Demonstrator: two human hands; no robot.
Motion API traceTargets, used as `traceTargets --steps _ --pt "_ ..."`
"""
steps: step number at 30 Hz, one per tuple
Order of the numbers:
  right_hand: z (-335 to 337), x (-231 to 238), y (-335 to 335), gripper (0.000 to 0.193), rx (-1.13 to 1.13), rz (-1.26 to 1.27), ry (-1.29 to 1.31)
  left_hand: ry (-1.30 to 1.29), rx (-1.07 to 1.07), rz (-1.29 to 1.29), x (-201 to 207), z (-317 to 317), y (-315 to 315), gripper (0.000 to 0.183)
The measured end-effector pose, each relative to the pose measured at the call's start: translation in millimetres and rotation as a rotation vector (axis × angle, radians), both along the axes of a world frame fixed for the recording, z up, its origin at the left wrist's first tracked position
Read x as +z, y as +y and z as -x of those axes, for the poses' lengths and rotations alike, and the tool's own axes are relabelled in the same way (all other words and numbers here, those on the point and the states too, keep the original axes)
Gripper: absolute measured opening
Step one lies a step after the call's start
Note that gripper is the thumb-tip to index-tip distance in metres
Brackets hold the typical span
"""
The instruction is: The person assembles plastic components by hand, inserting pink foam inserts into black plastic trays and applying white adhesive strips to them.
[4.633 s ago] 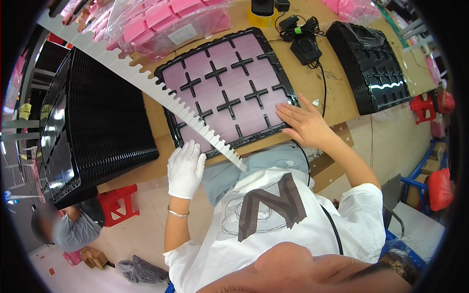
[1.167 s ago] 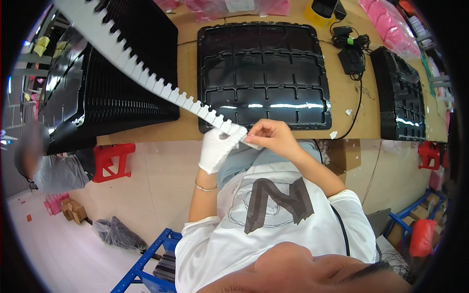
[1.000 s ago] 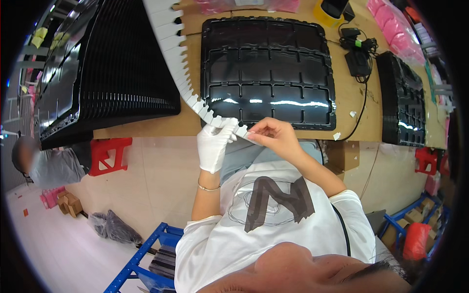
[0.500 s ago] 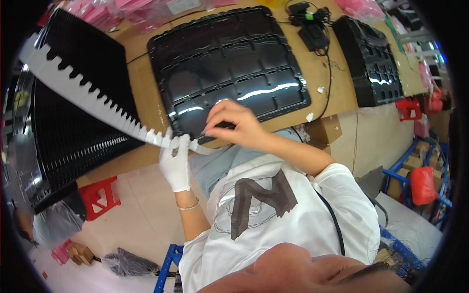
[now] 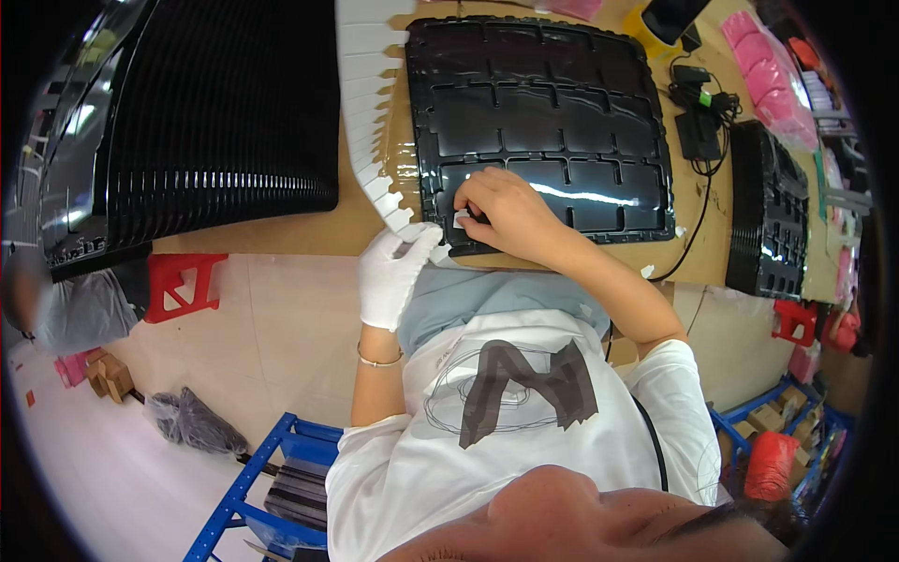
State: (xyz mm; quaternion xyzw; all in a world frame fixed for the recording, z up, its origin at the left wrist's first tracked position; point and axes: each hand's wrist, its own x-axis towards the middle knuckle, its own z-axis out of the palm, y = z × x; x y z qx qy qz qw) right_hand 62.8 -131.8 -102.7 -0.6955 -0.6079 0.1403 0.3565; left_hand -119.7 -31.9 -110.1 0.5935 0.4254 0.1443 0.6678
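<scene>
At the near-left corner of a black, shiny, moulded plastic tray (image 5: 571,103), flat on the brown tabletop (image 5: 300,239): bare right hand (image 5: 510,214), fingers curled, thumb and forefinger seemingly pinching a small white flat piece (image 5: 461,217); contact with tray unclear. Left hand (image 5: 391,279), white-gloved, grips the lower end of a long white notched strip (image 5: 361,103) running up alongside the tray's left edge. Step, as judged: placing the small piece. Next move calls for careful fingertip alignment, strip kept steady.
</scene>
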Motion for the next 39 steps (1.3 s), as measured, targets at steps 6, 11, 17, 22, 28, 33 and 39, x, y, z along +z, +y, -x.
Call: traceTargets --steps 6,11,17,22,28,33,39 --pt "8 -5 4 0.016 -0.088 0.030 -0.053 0.024 -0.037 -0.021 3 -8 3 0.018" --pt "14 -3 3 0.014 -0.169 0.091 -0.114 0.013 -0.015 0.102 9 -10 5 0.019" --pt "14 -7 2 0.017 -0.198 0.050 -0.093 0.008 -0.025 0.124 5 -9 5 0.019" --pt "17 -3 0 0.016 -0.218 0.103 -0.063 -0.001 -0.030 0.102 0 -7 4 0.019" --pt "14 -13 -2 0.015 -0.180 0.020 -0.119 -0.020 -0.011 0.078 0 -8 1 0.018" --pt "1 0 -15 0.012 0.026 0.037 0.234 -0.022 0.046 0.181 4 -8 2 0.021" --pt "14 8 -21 0.021 -0.172 -0.055 1.429 -0.152 0.253 0.232 16 -10 -9 0.018"
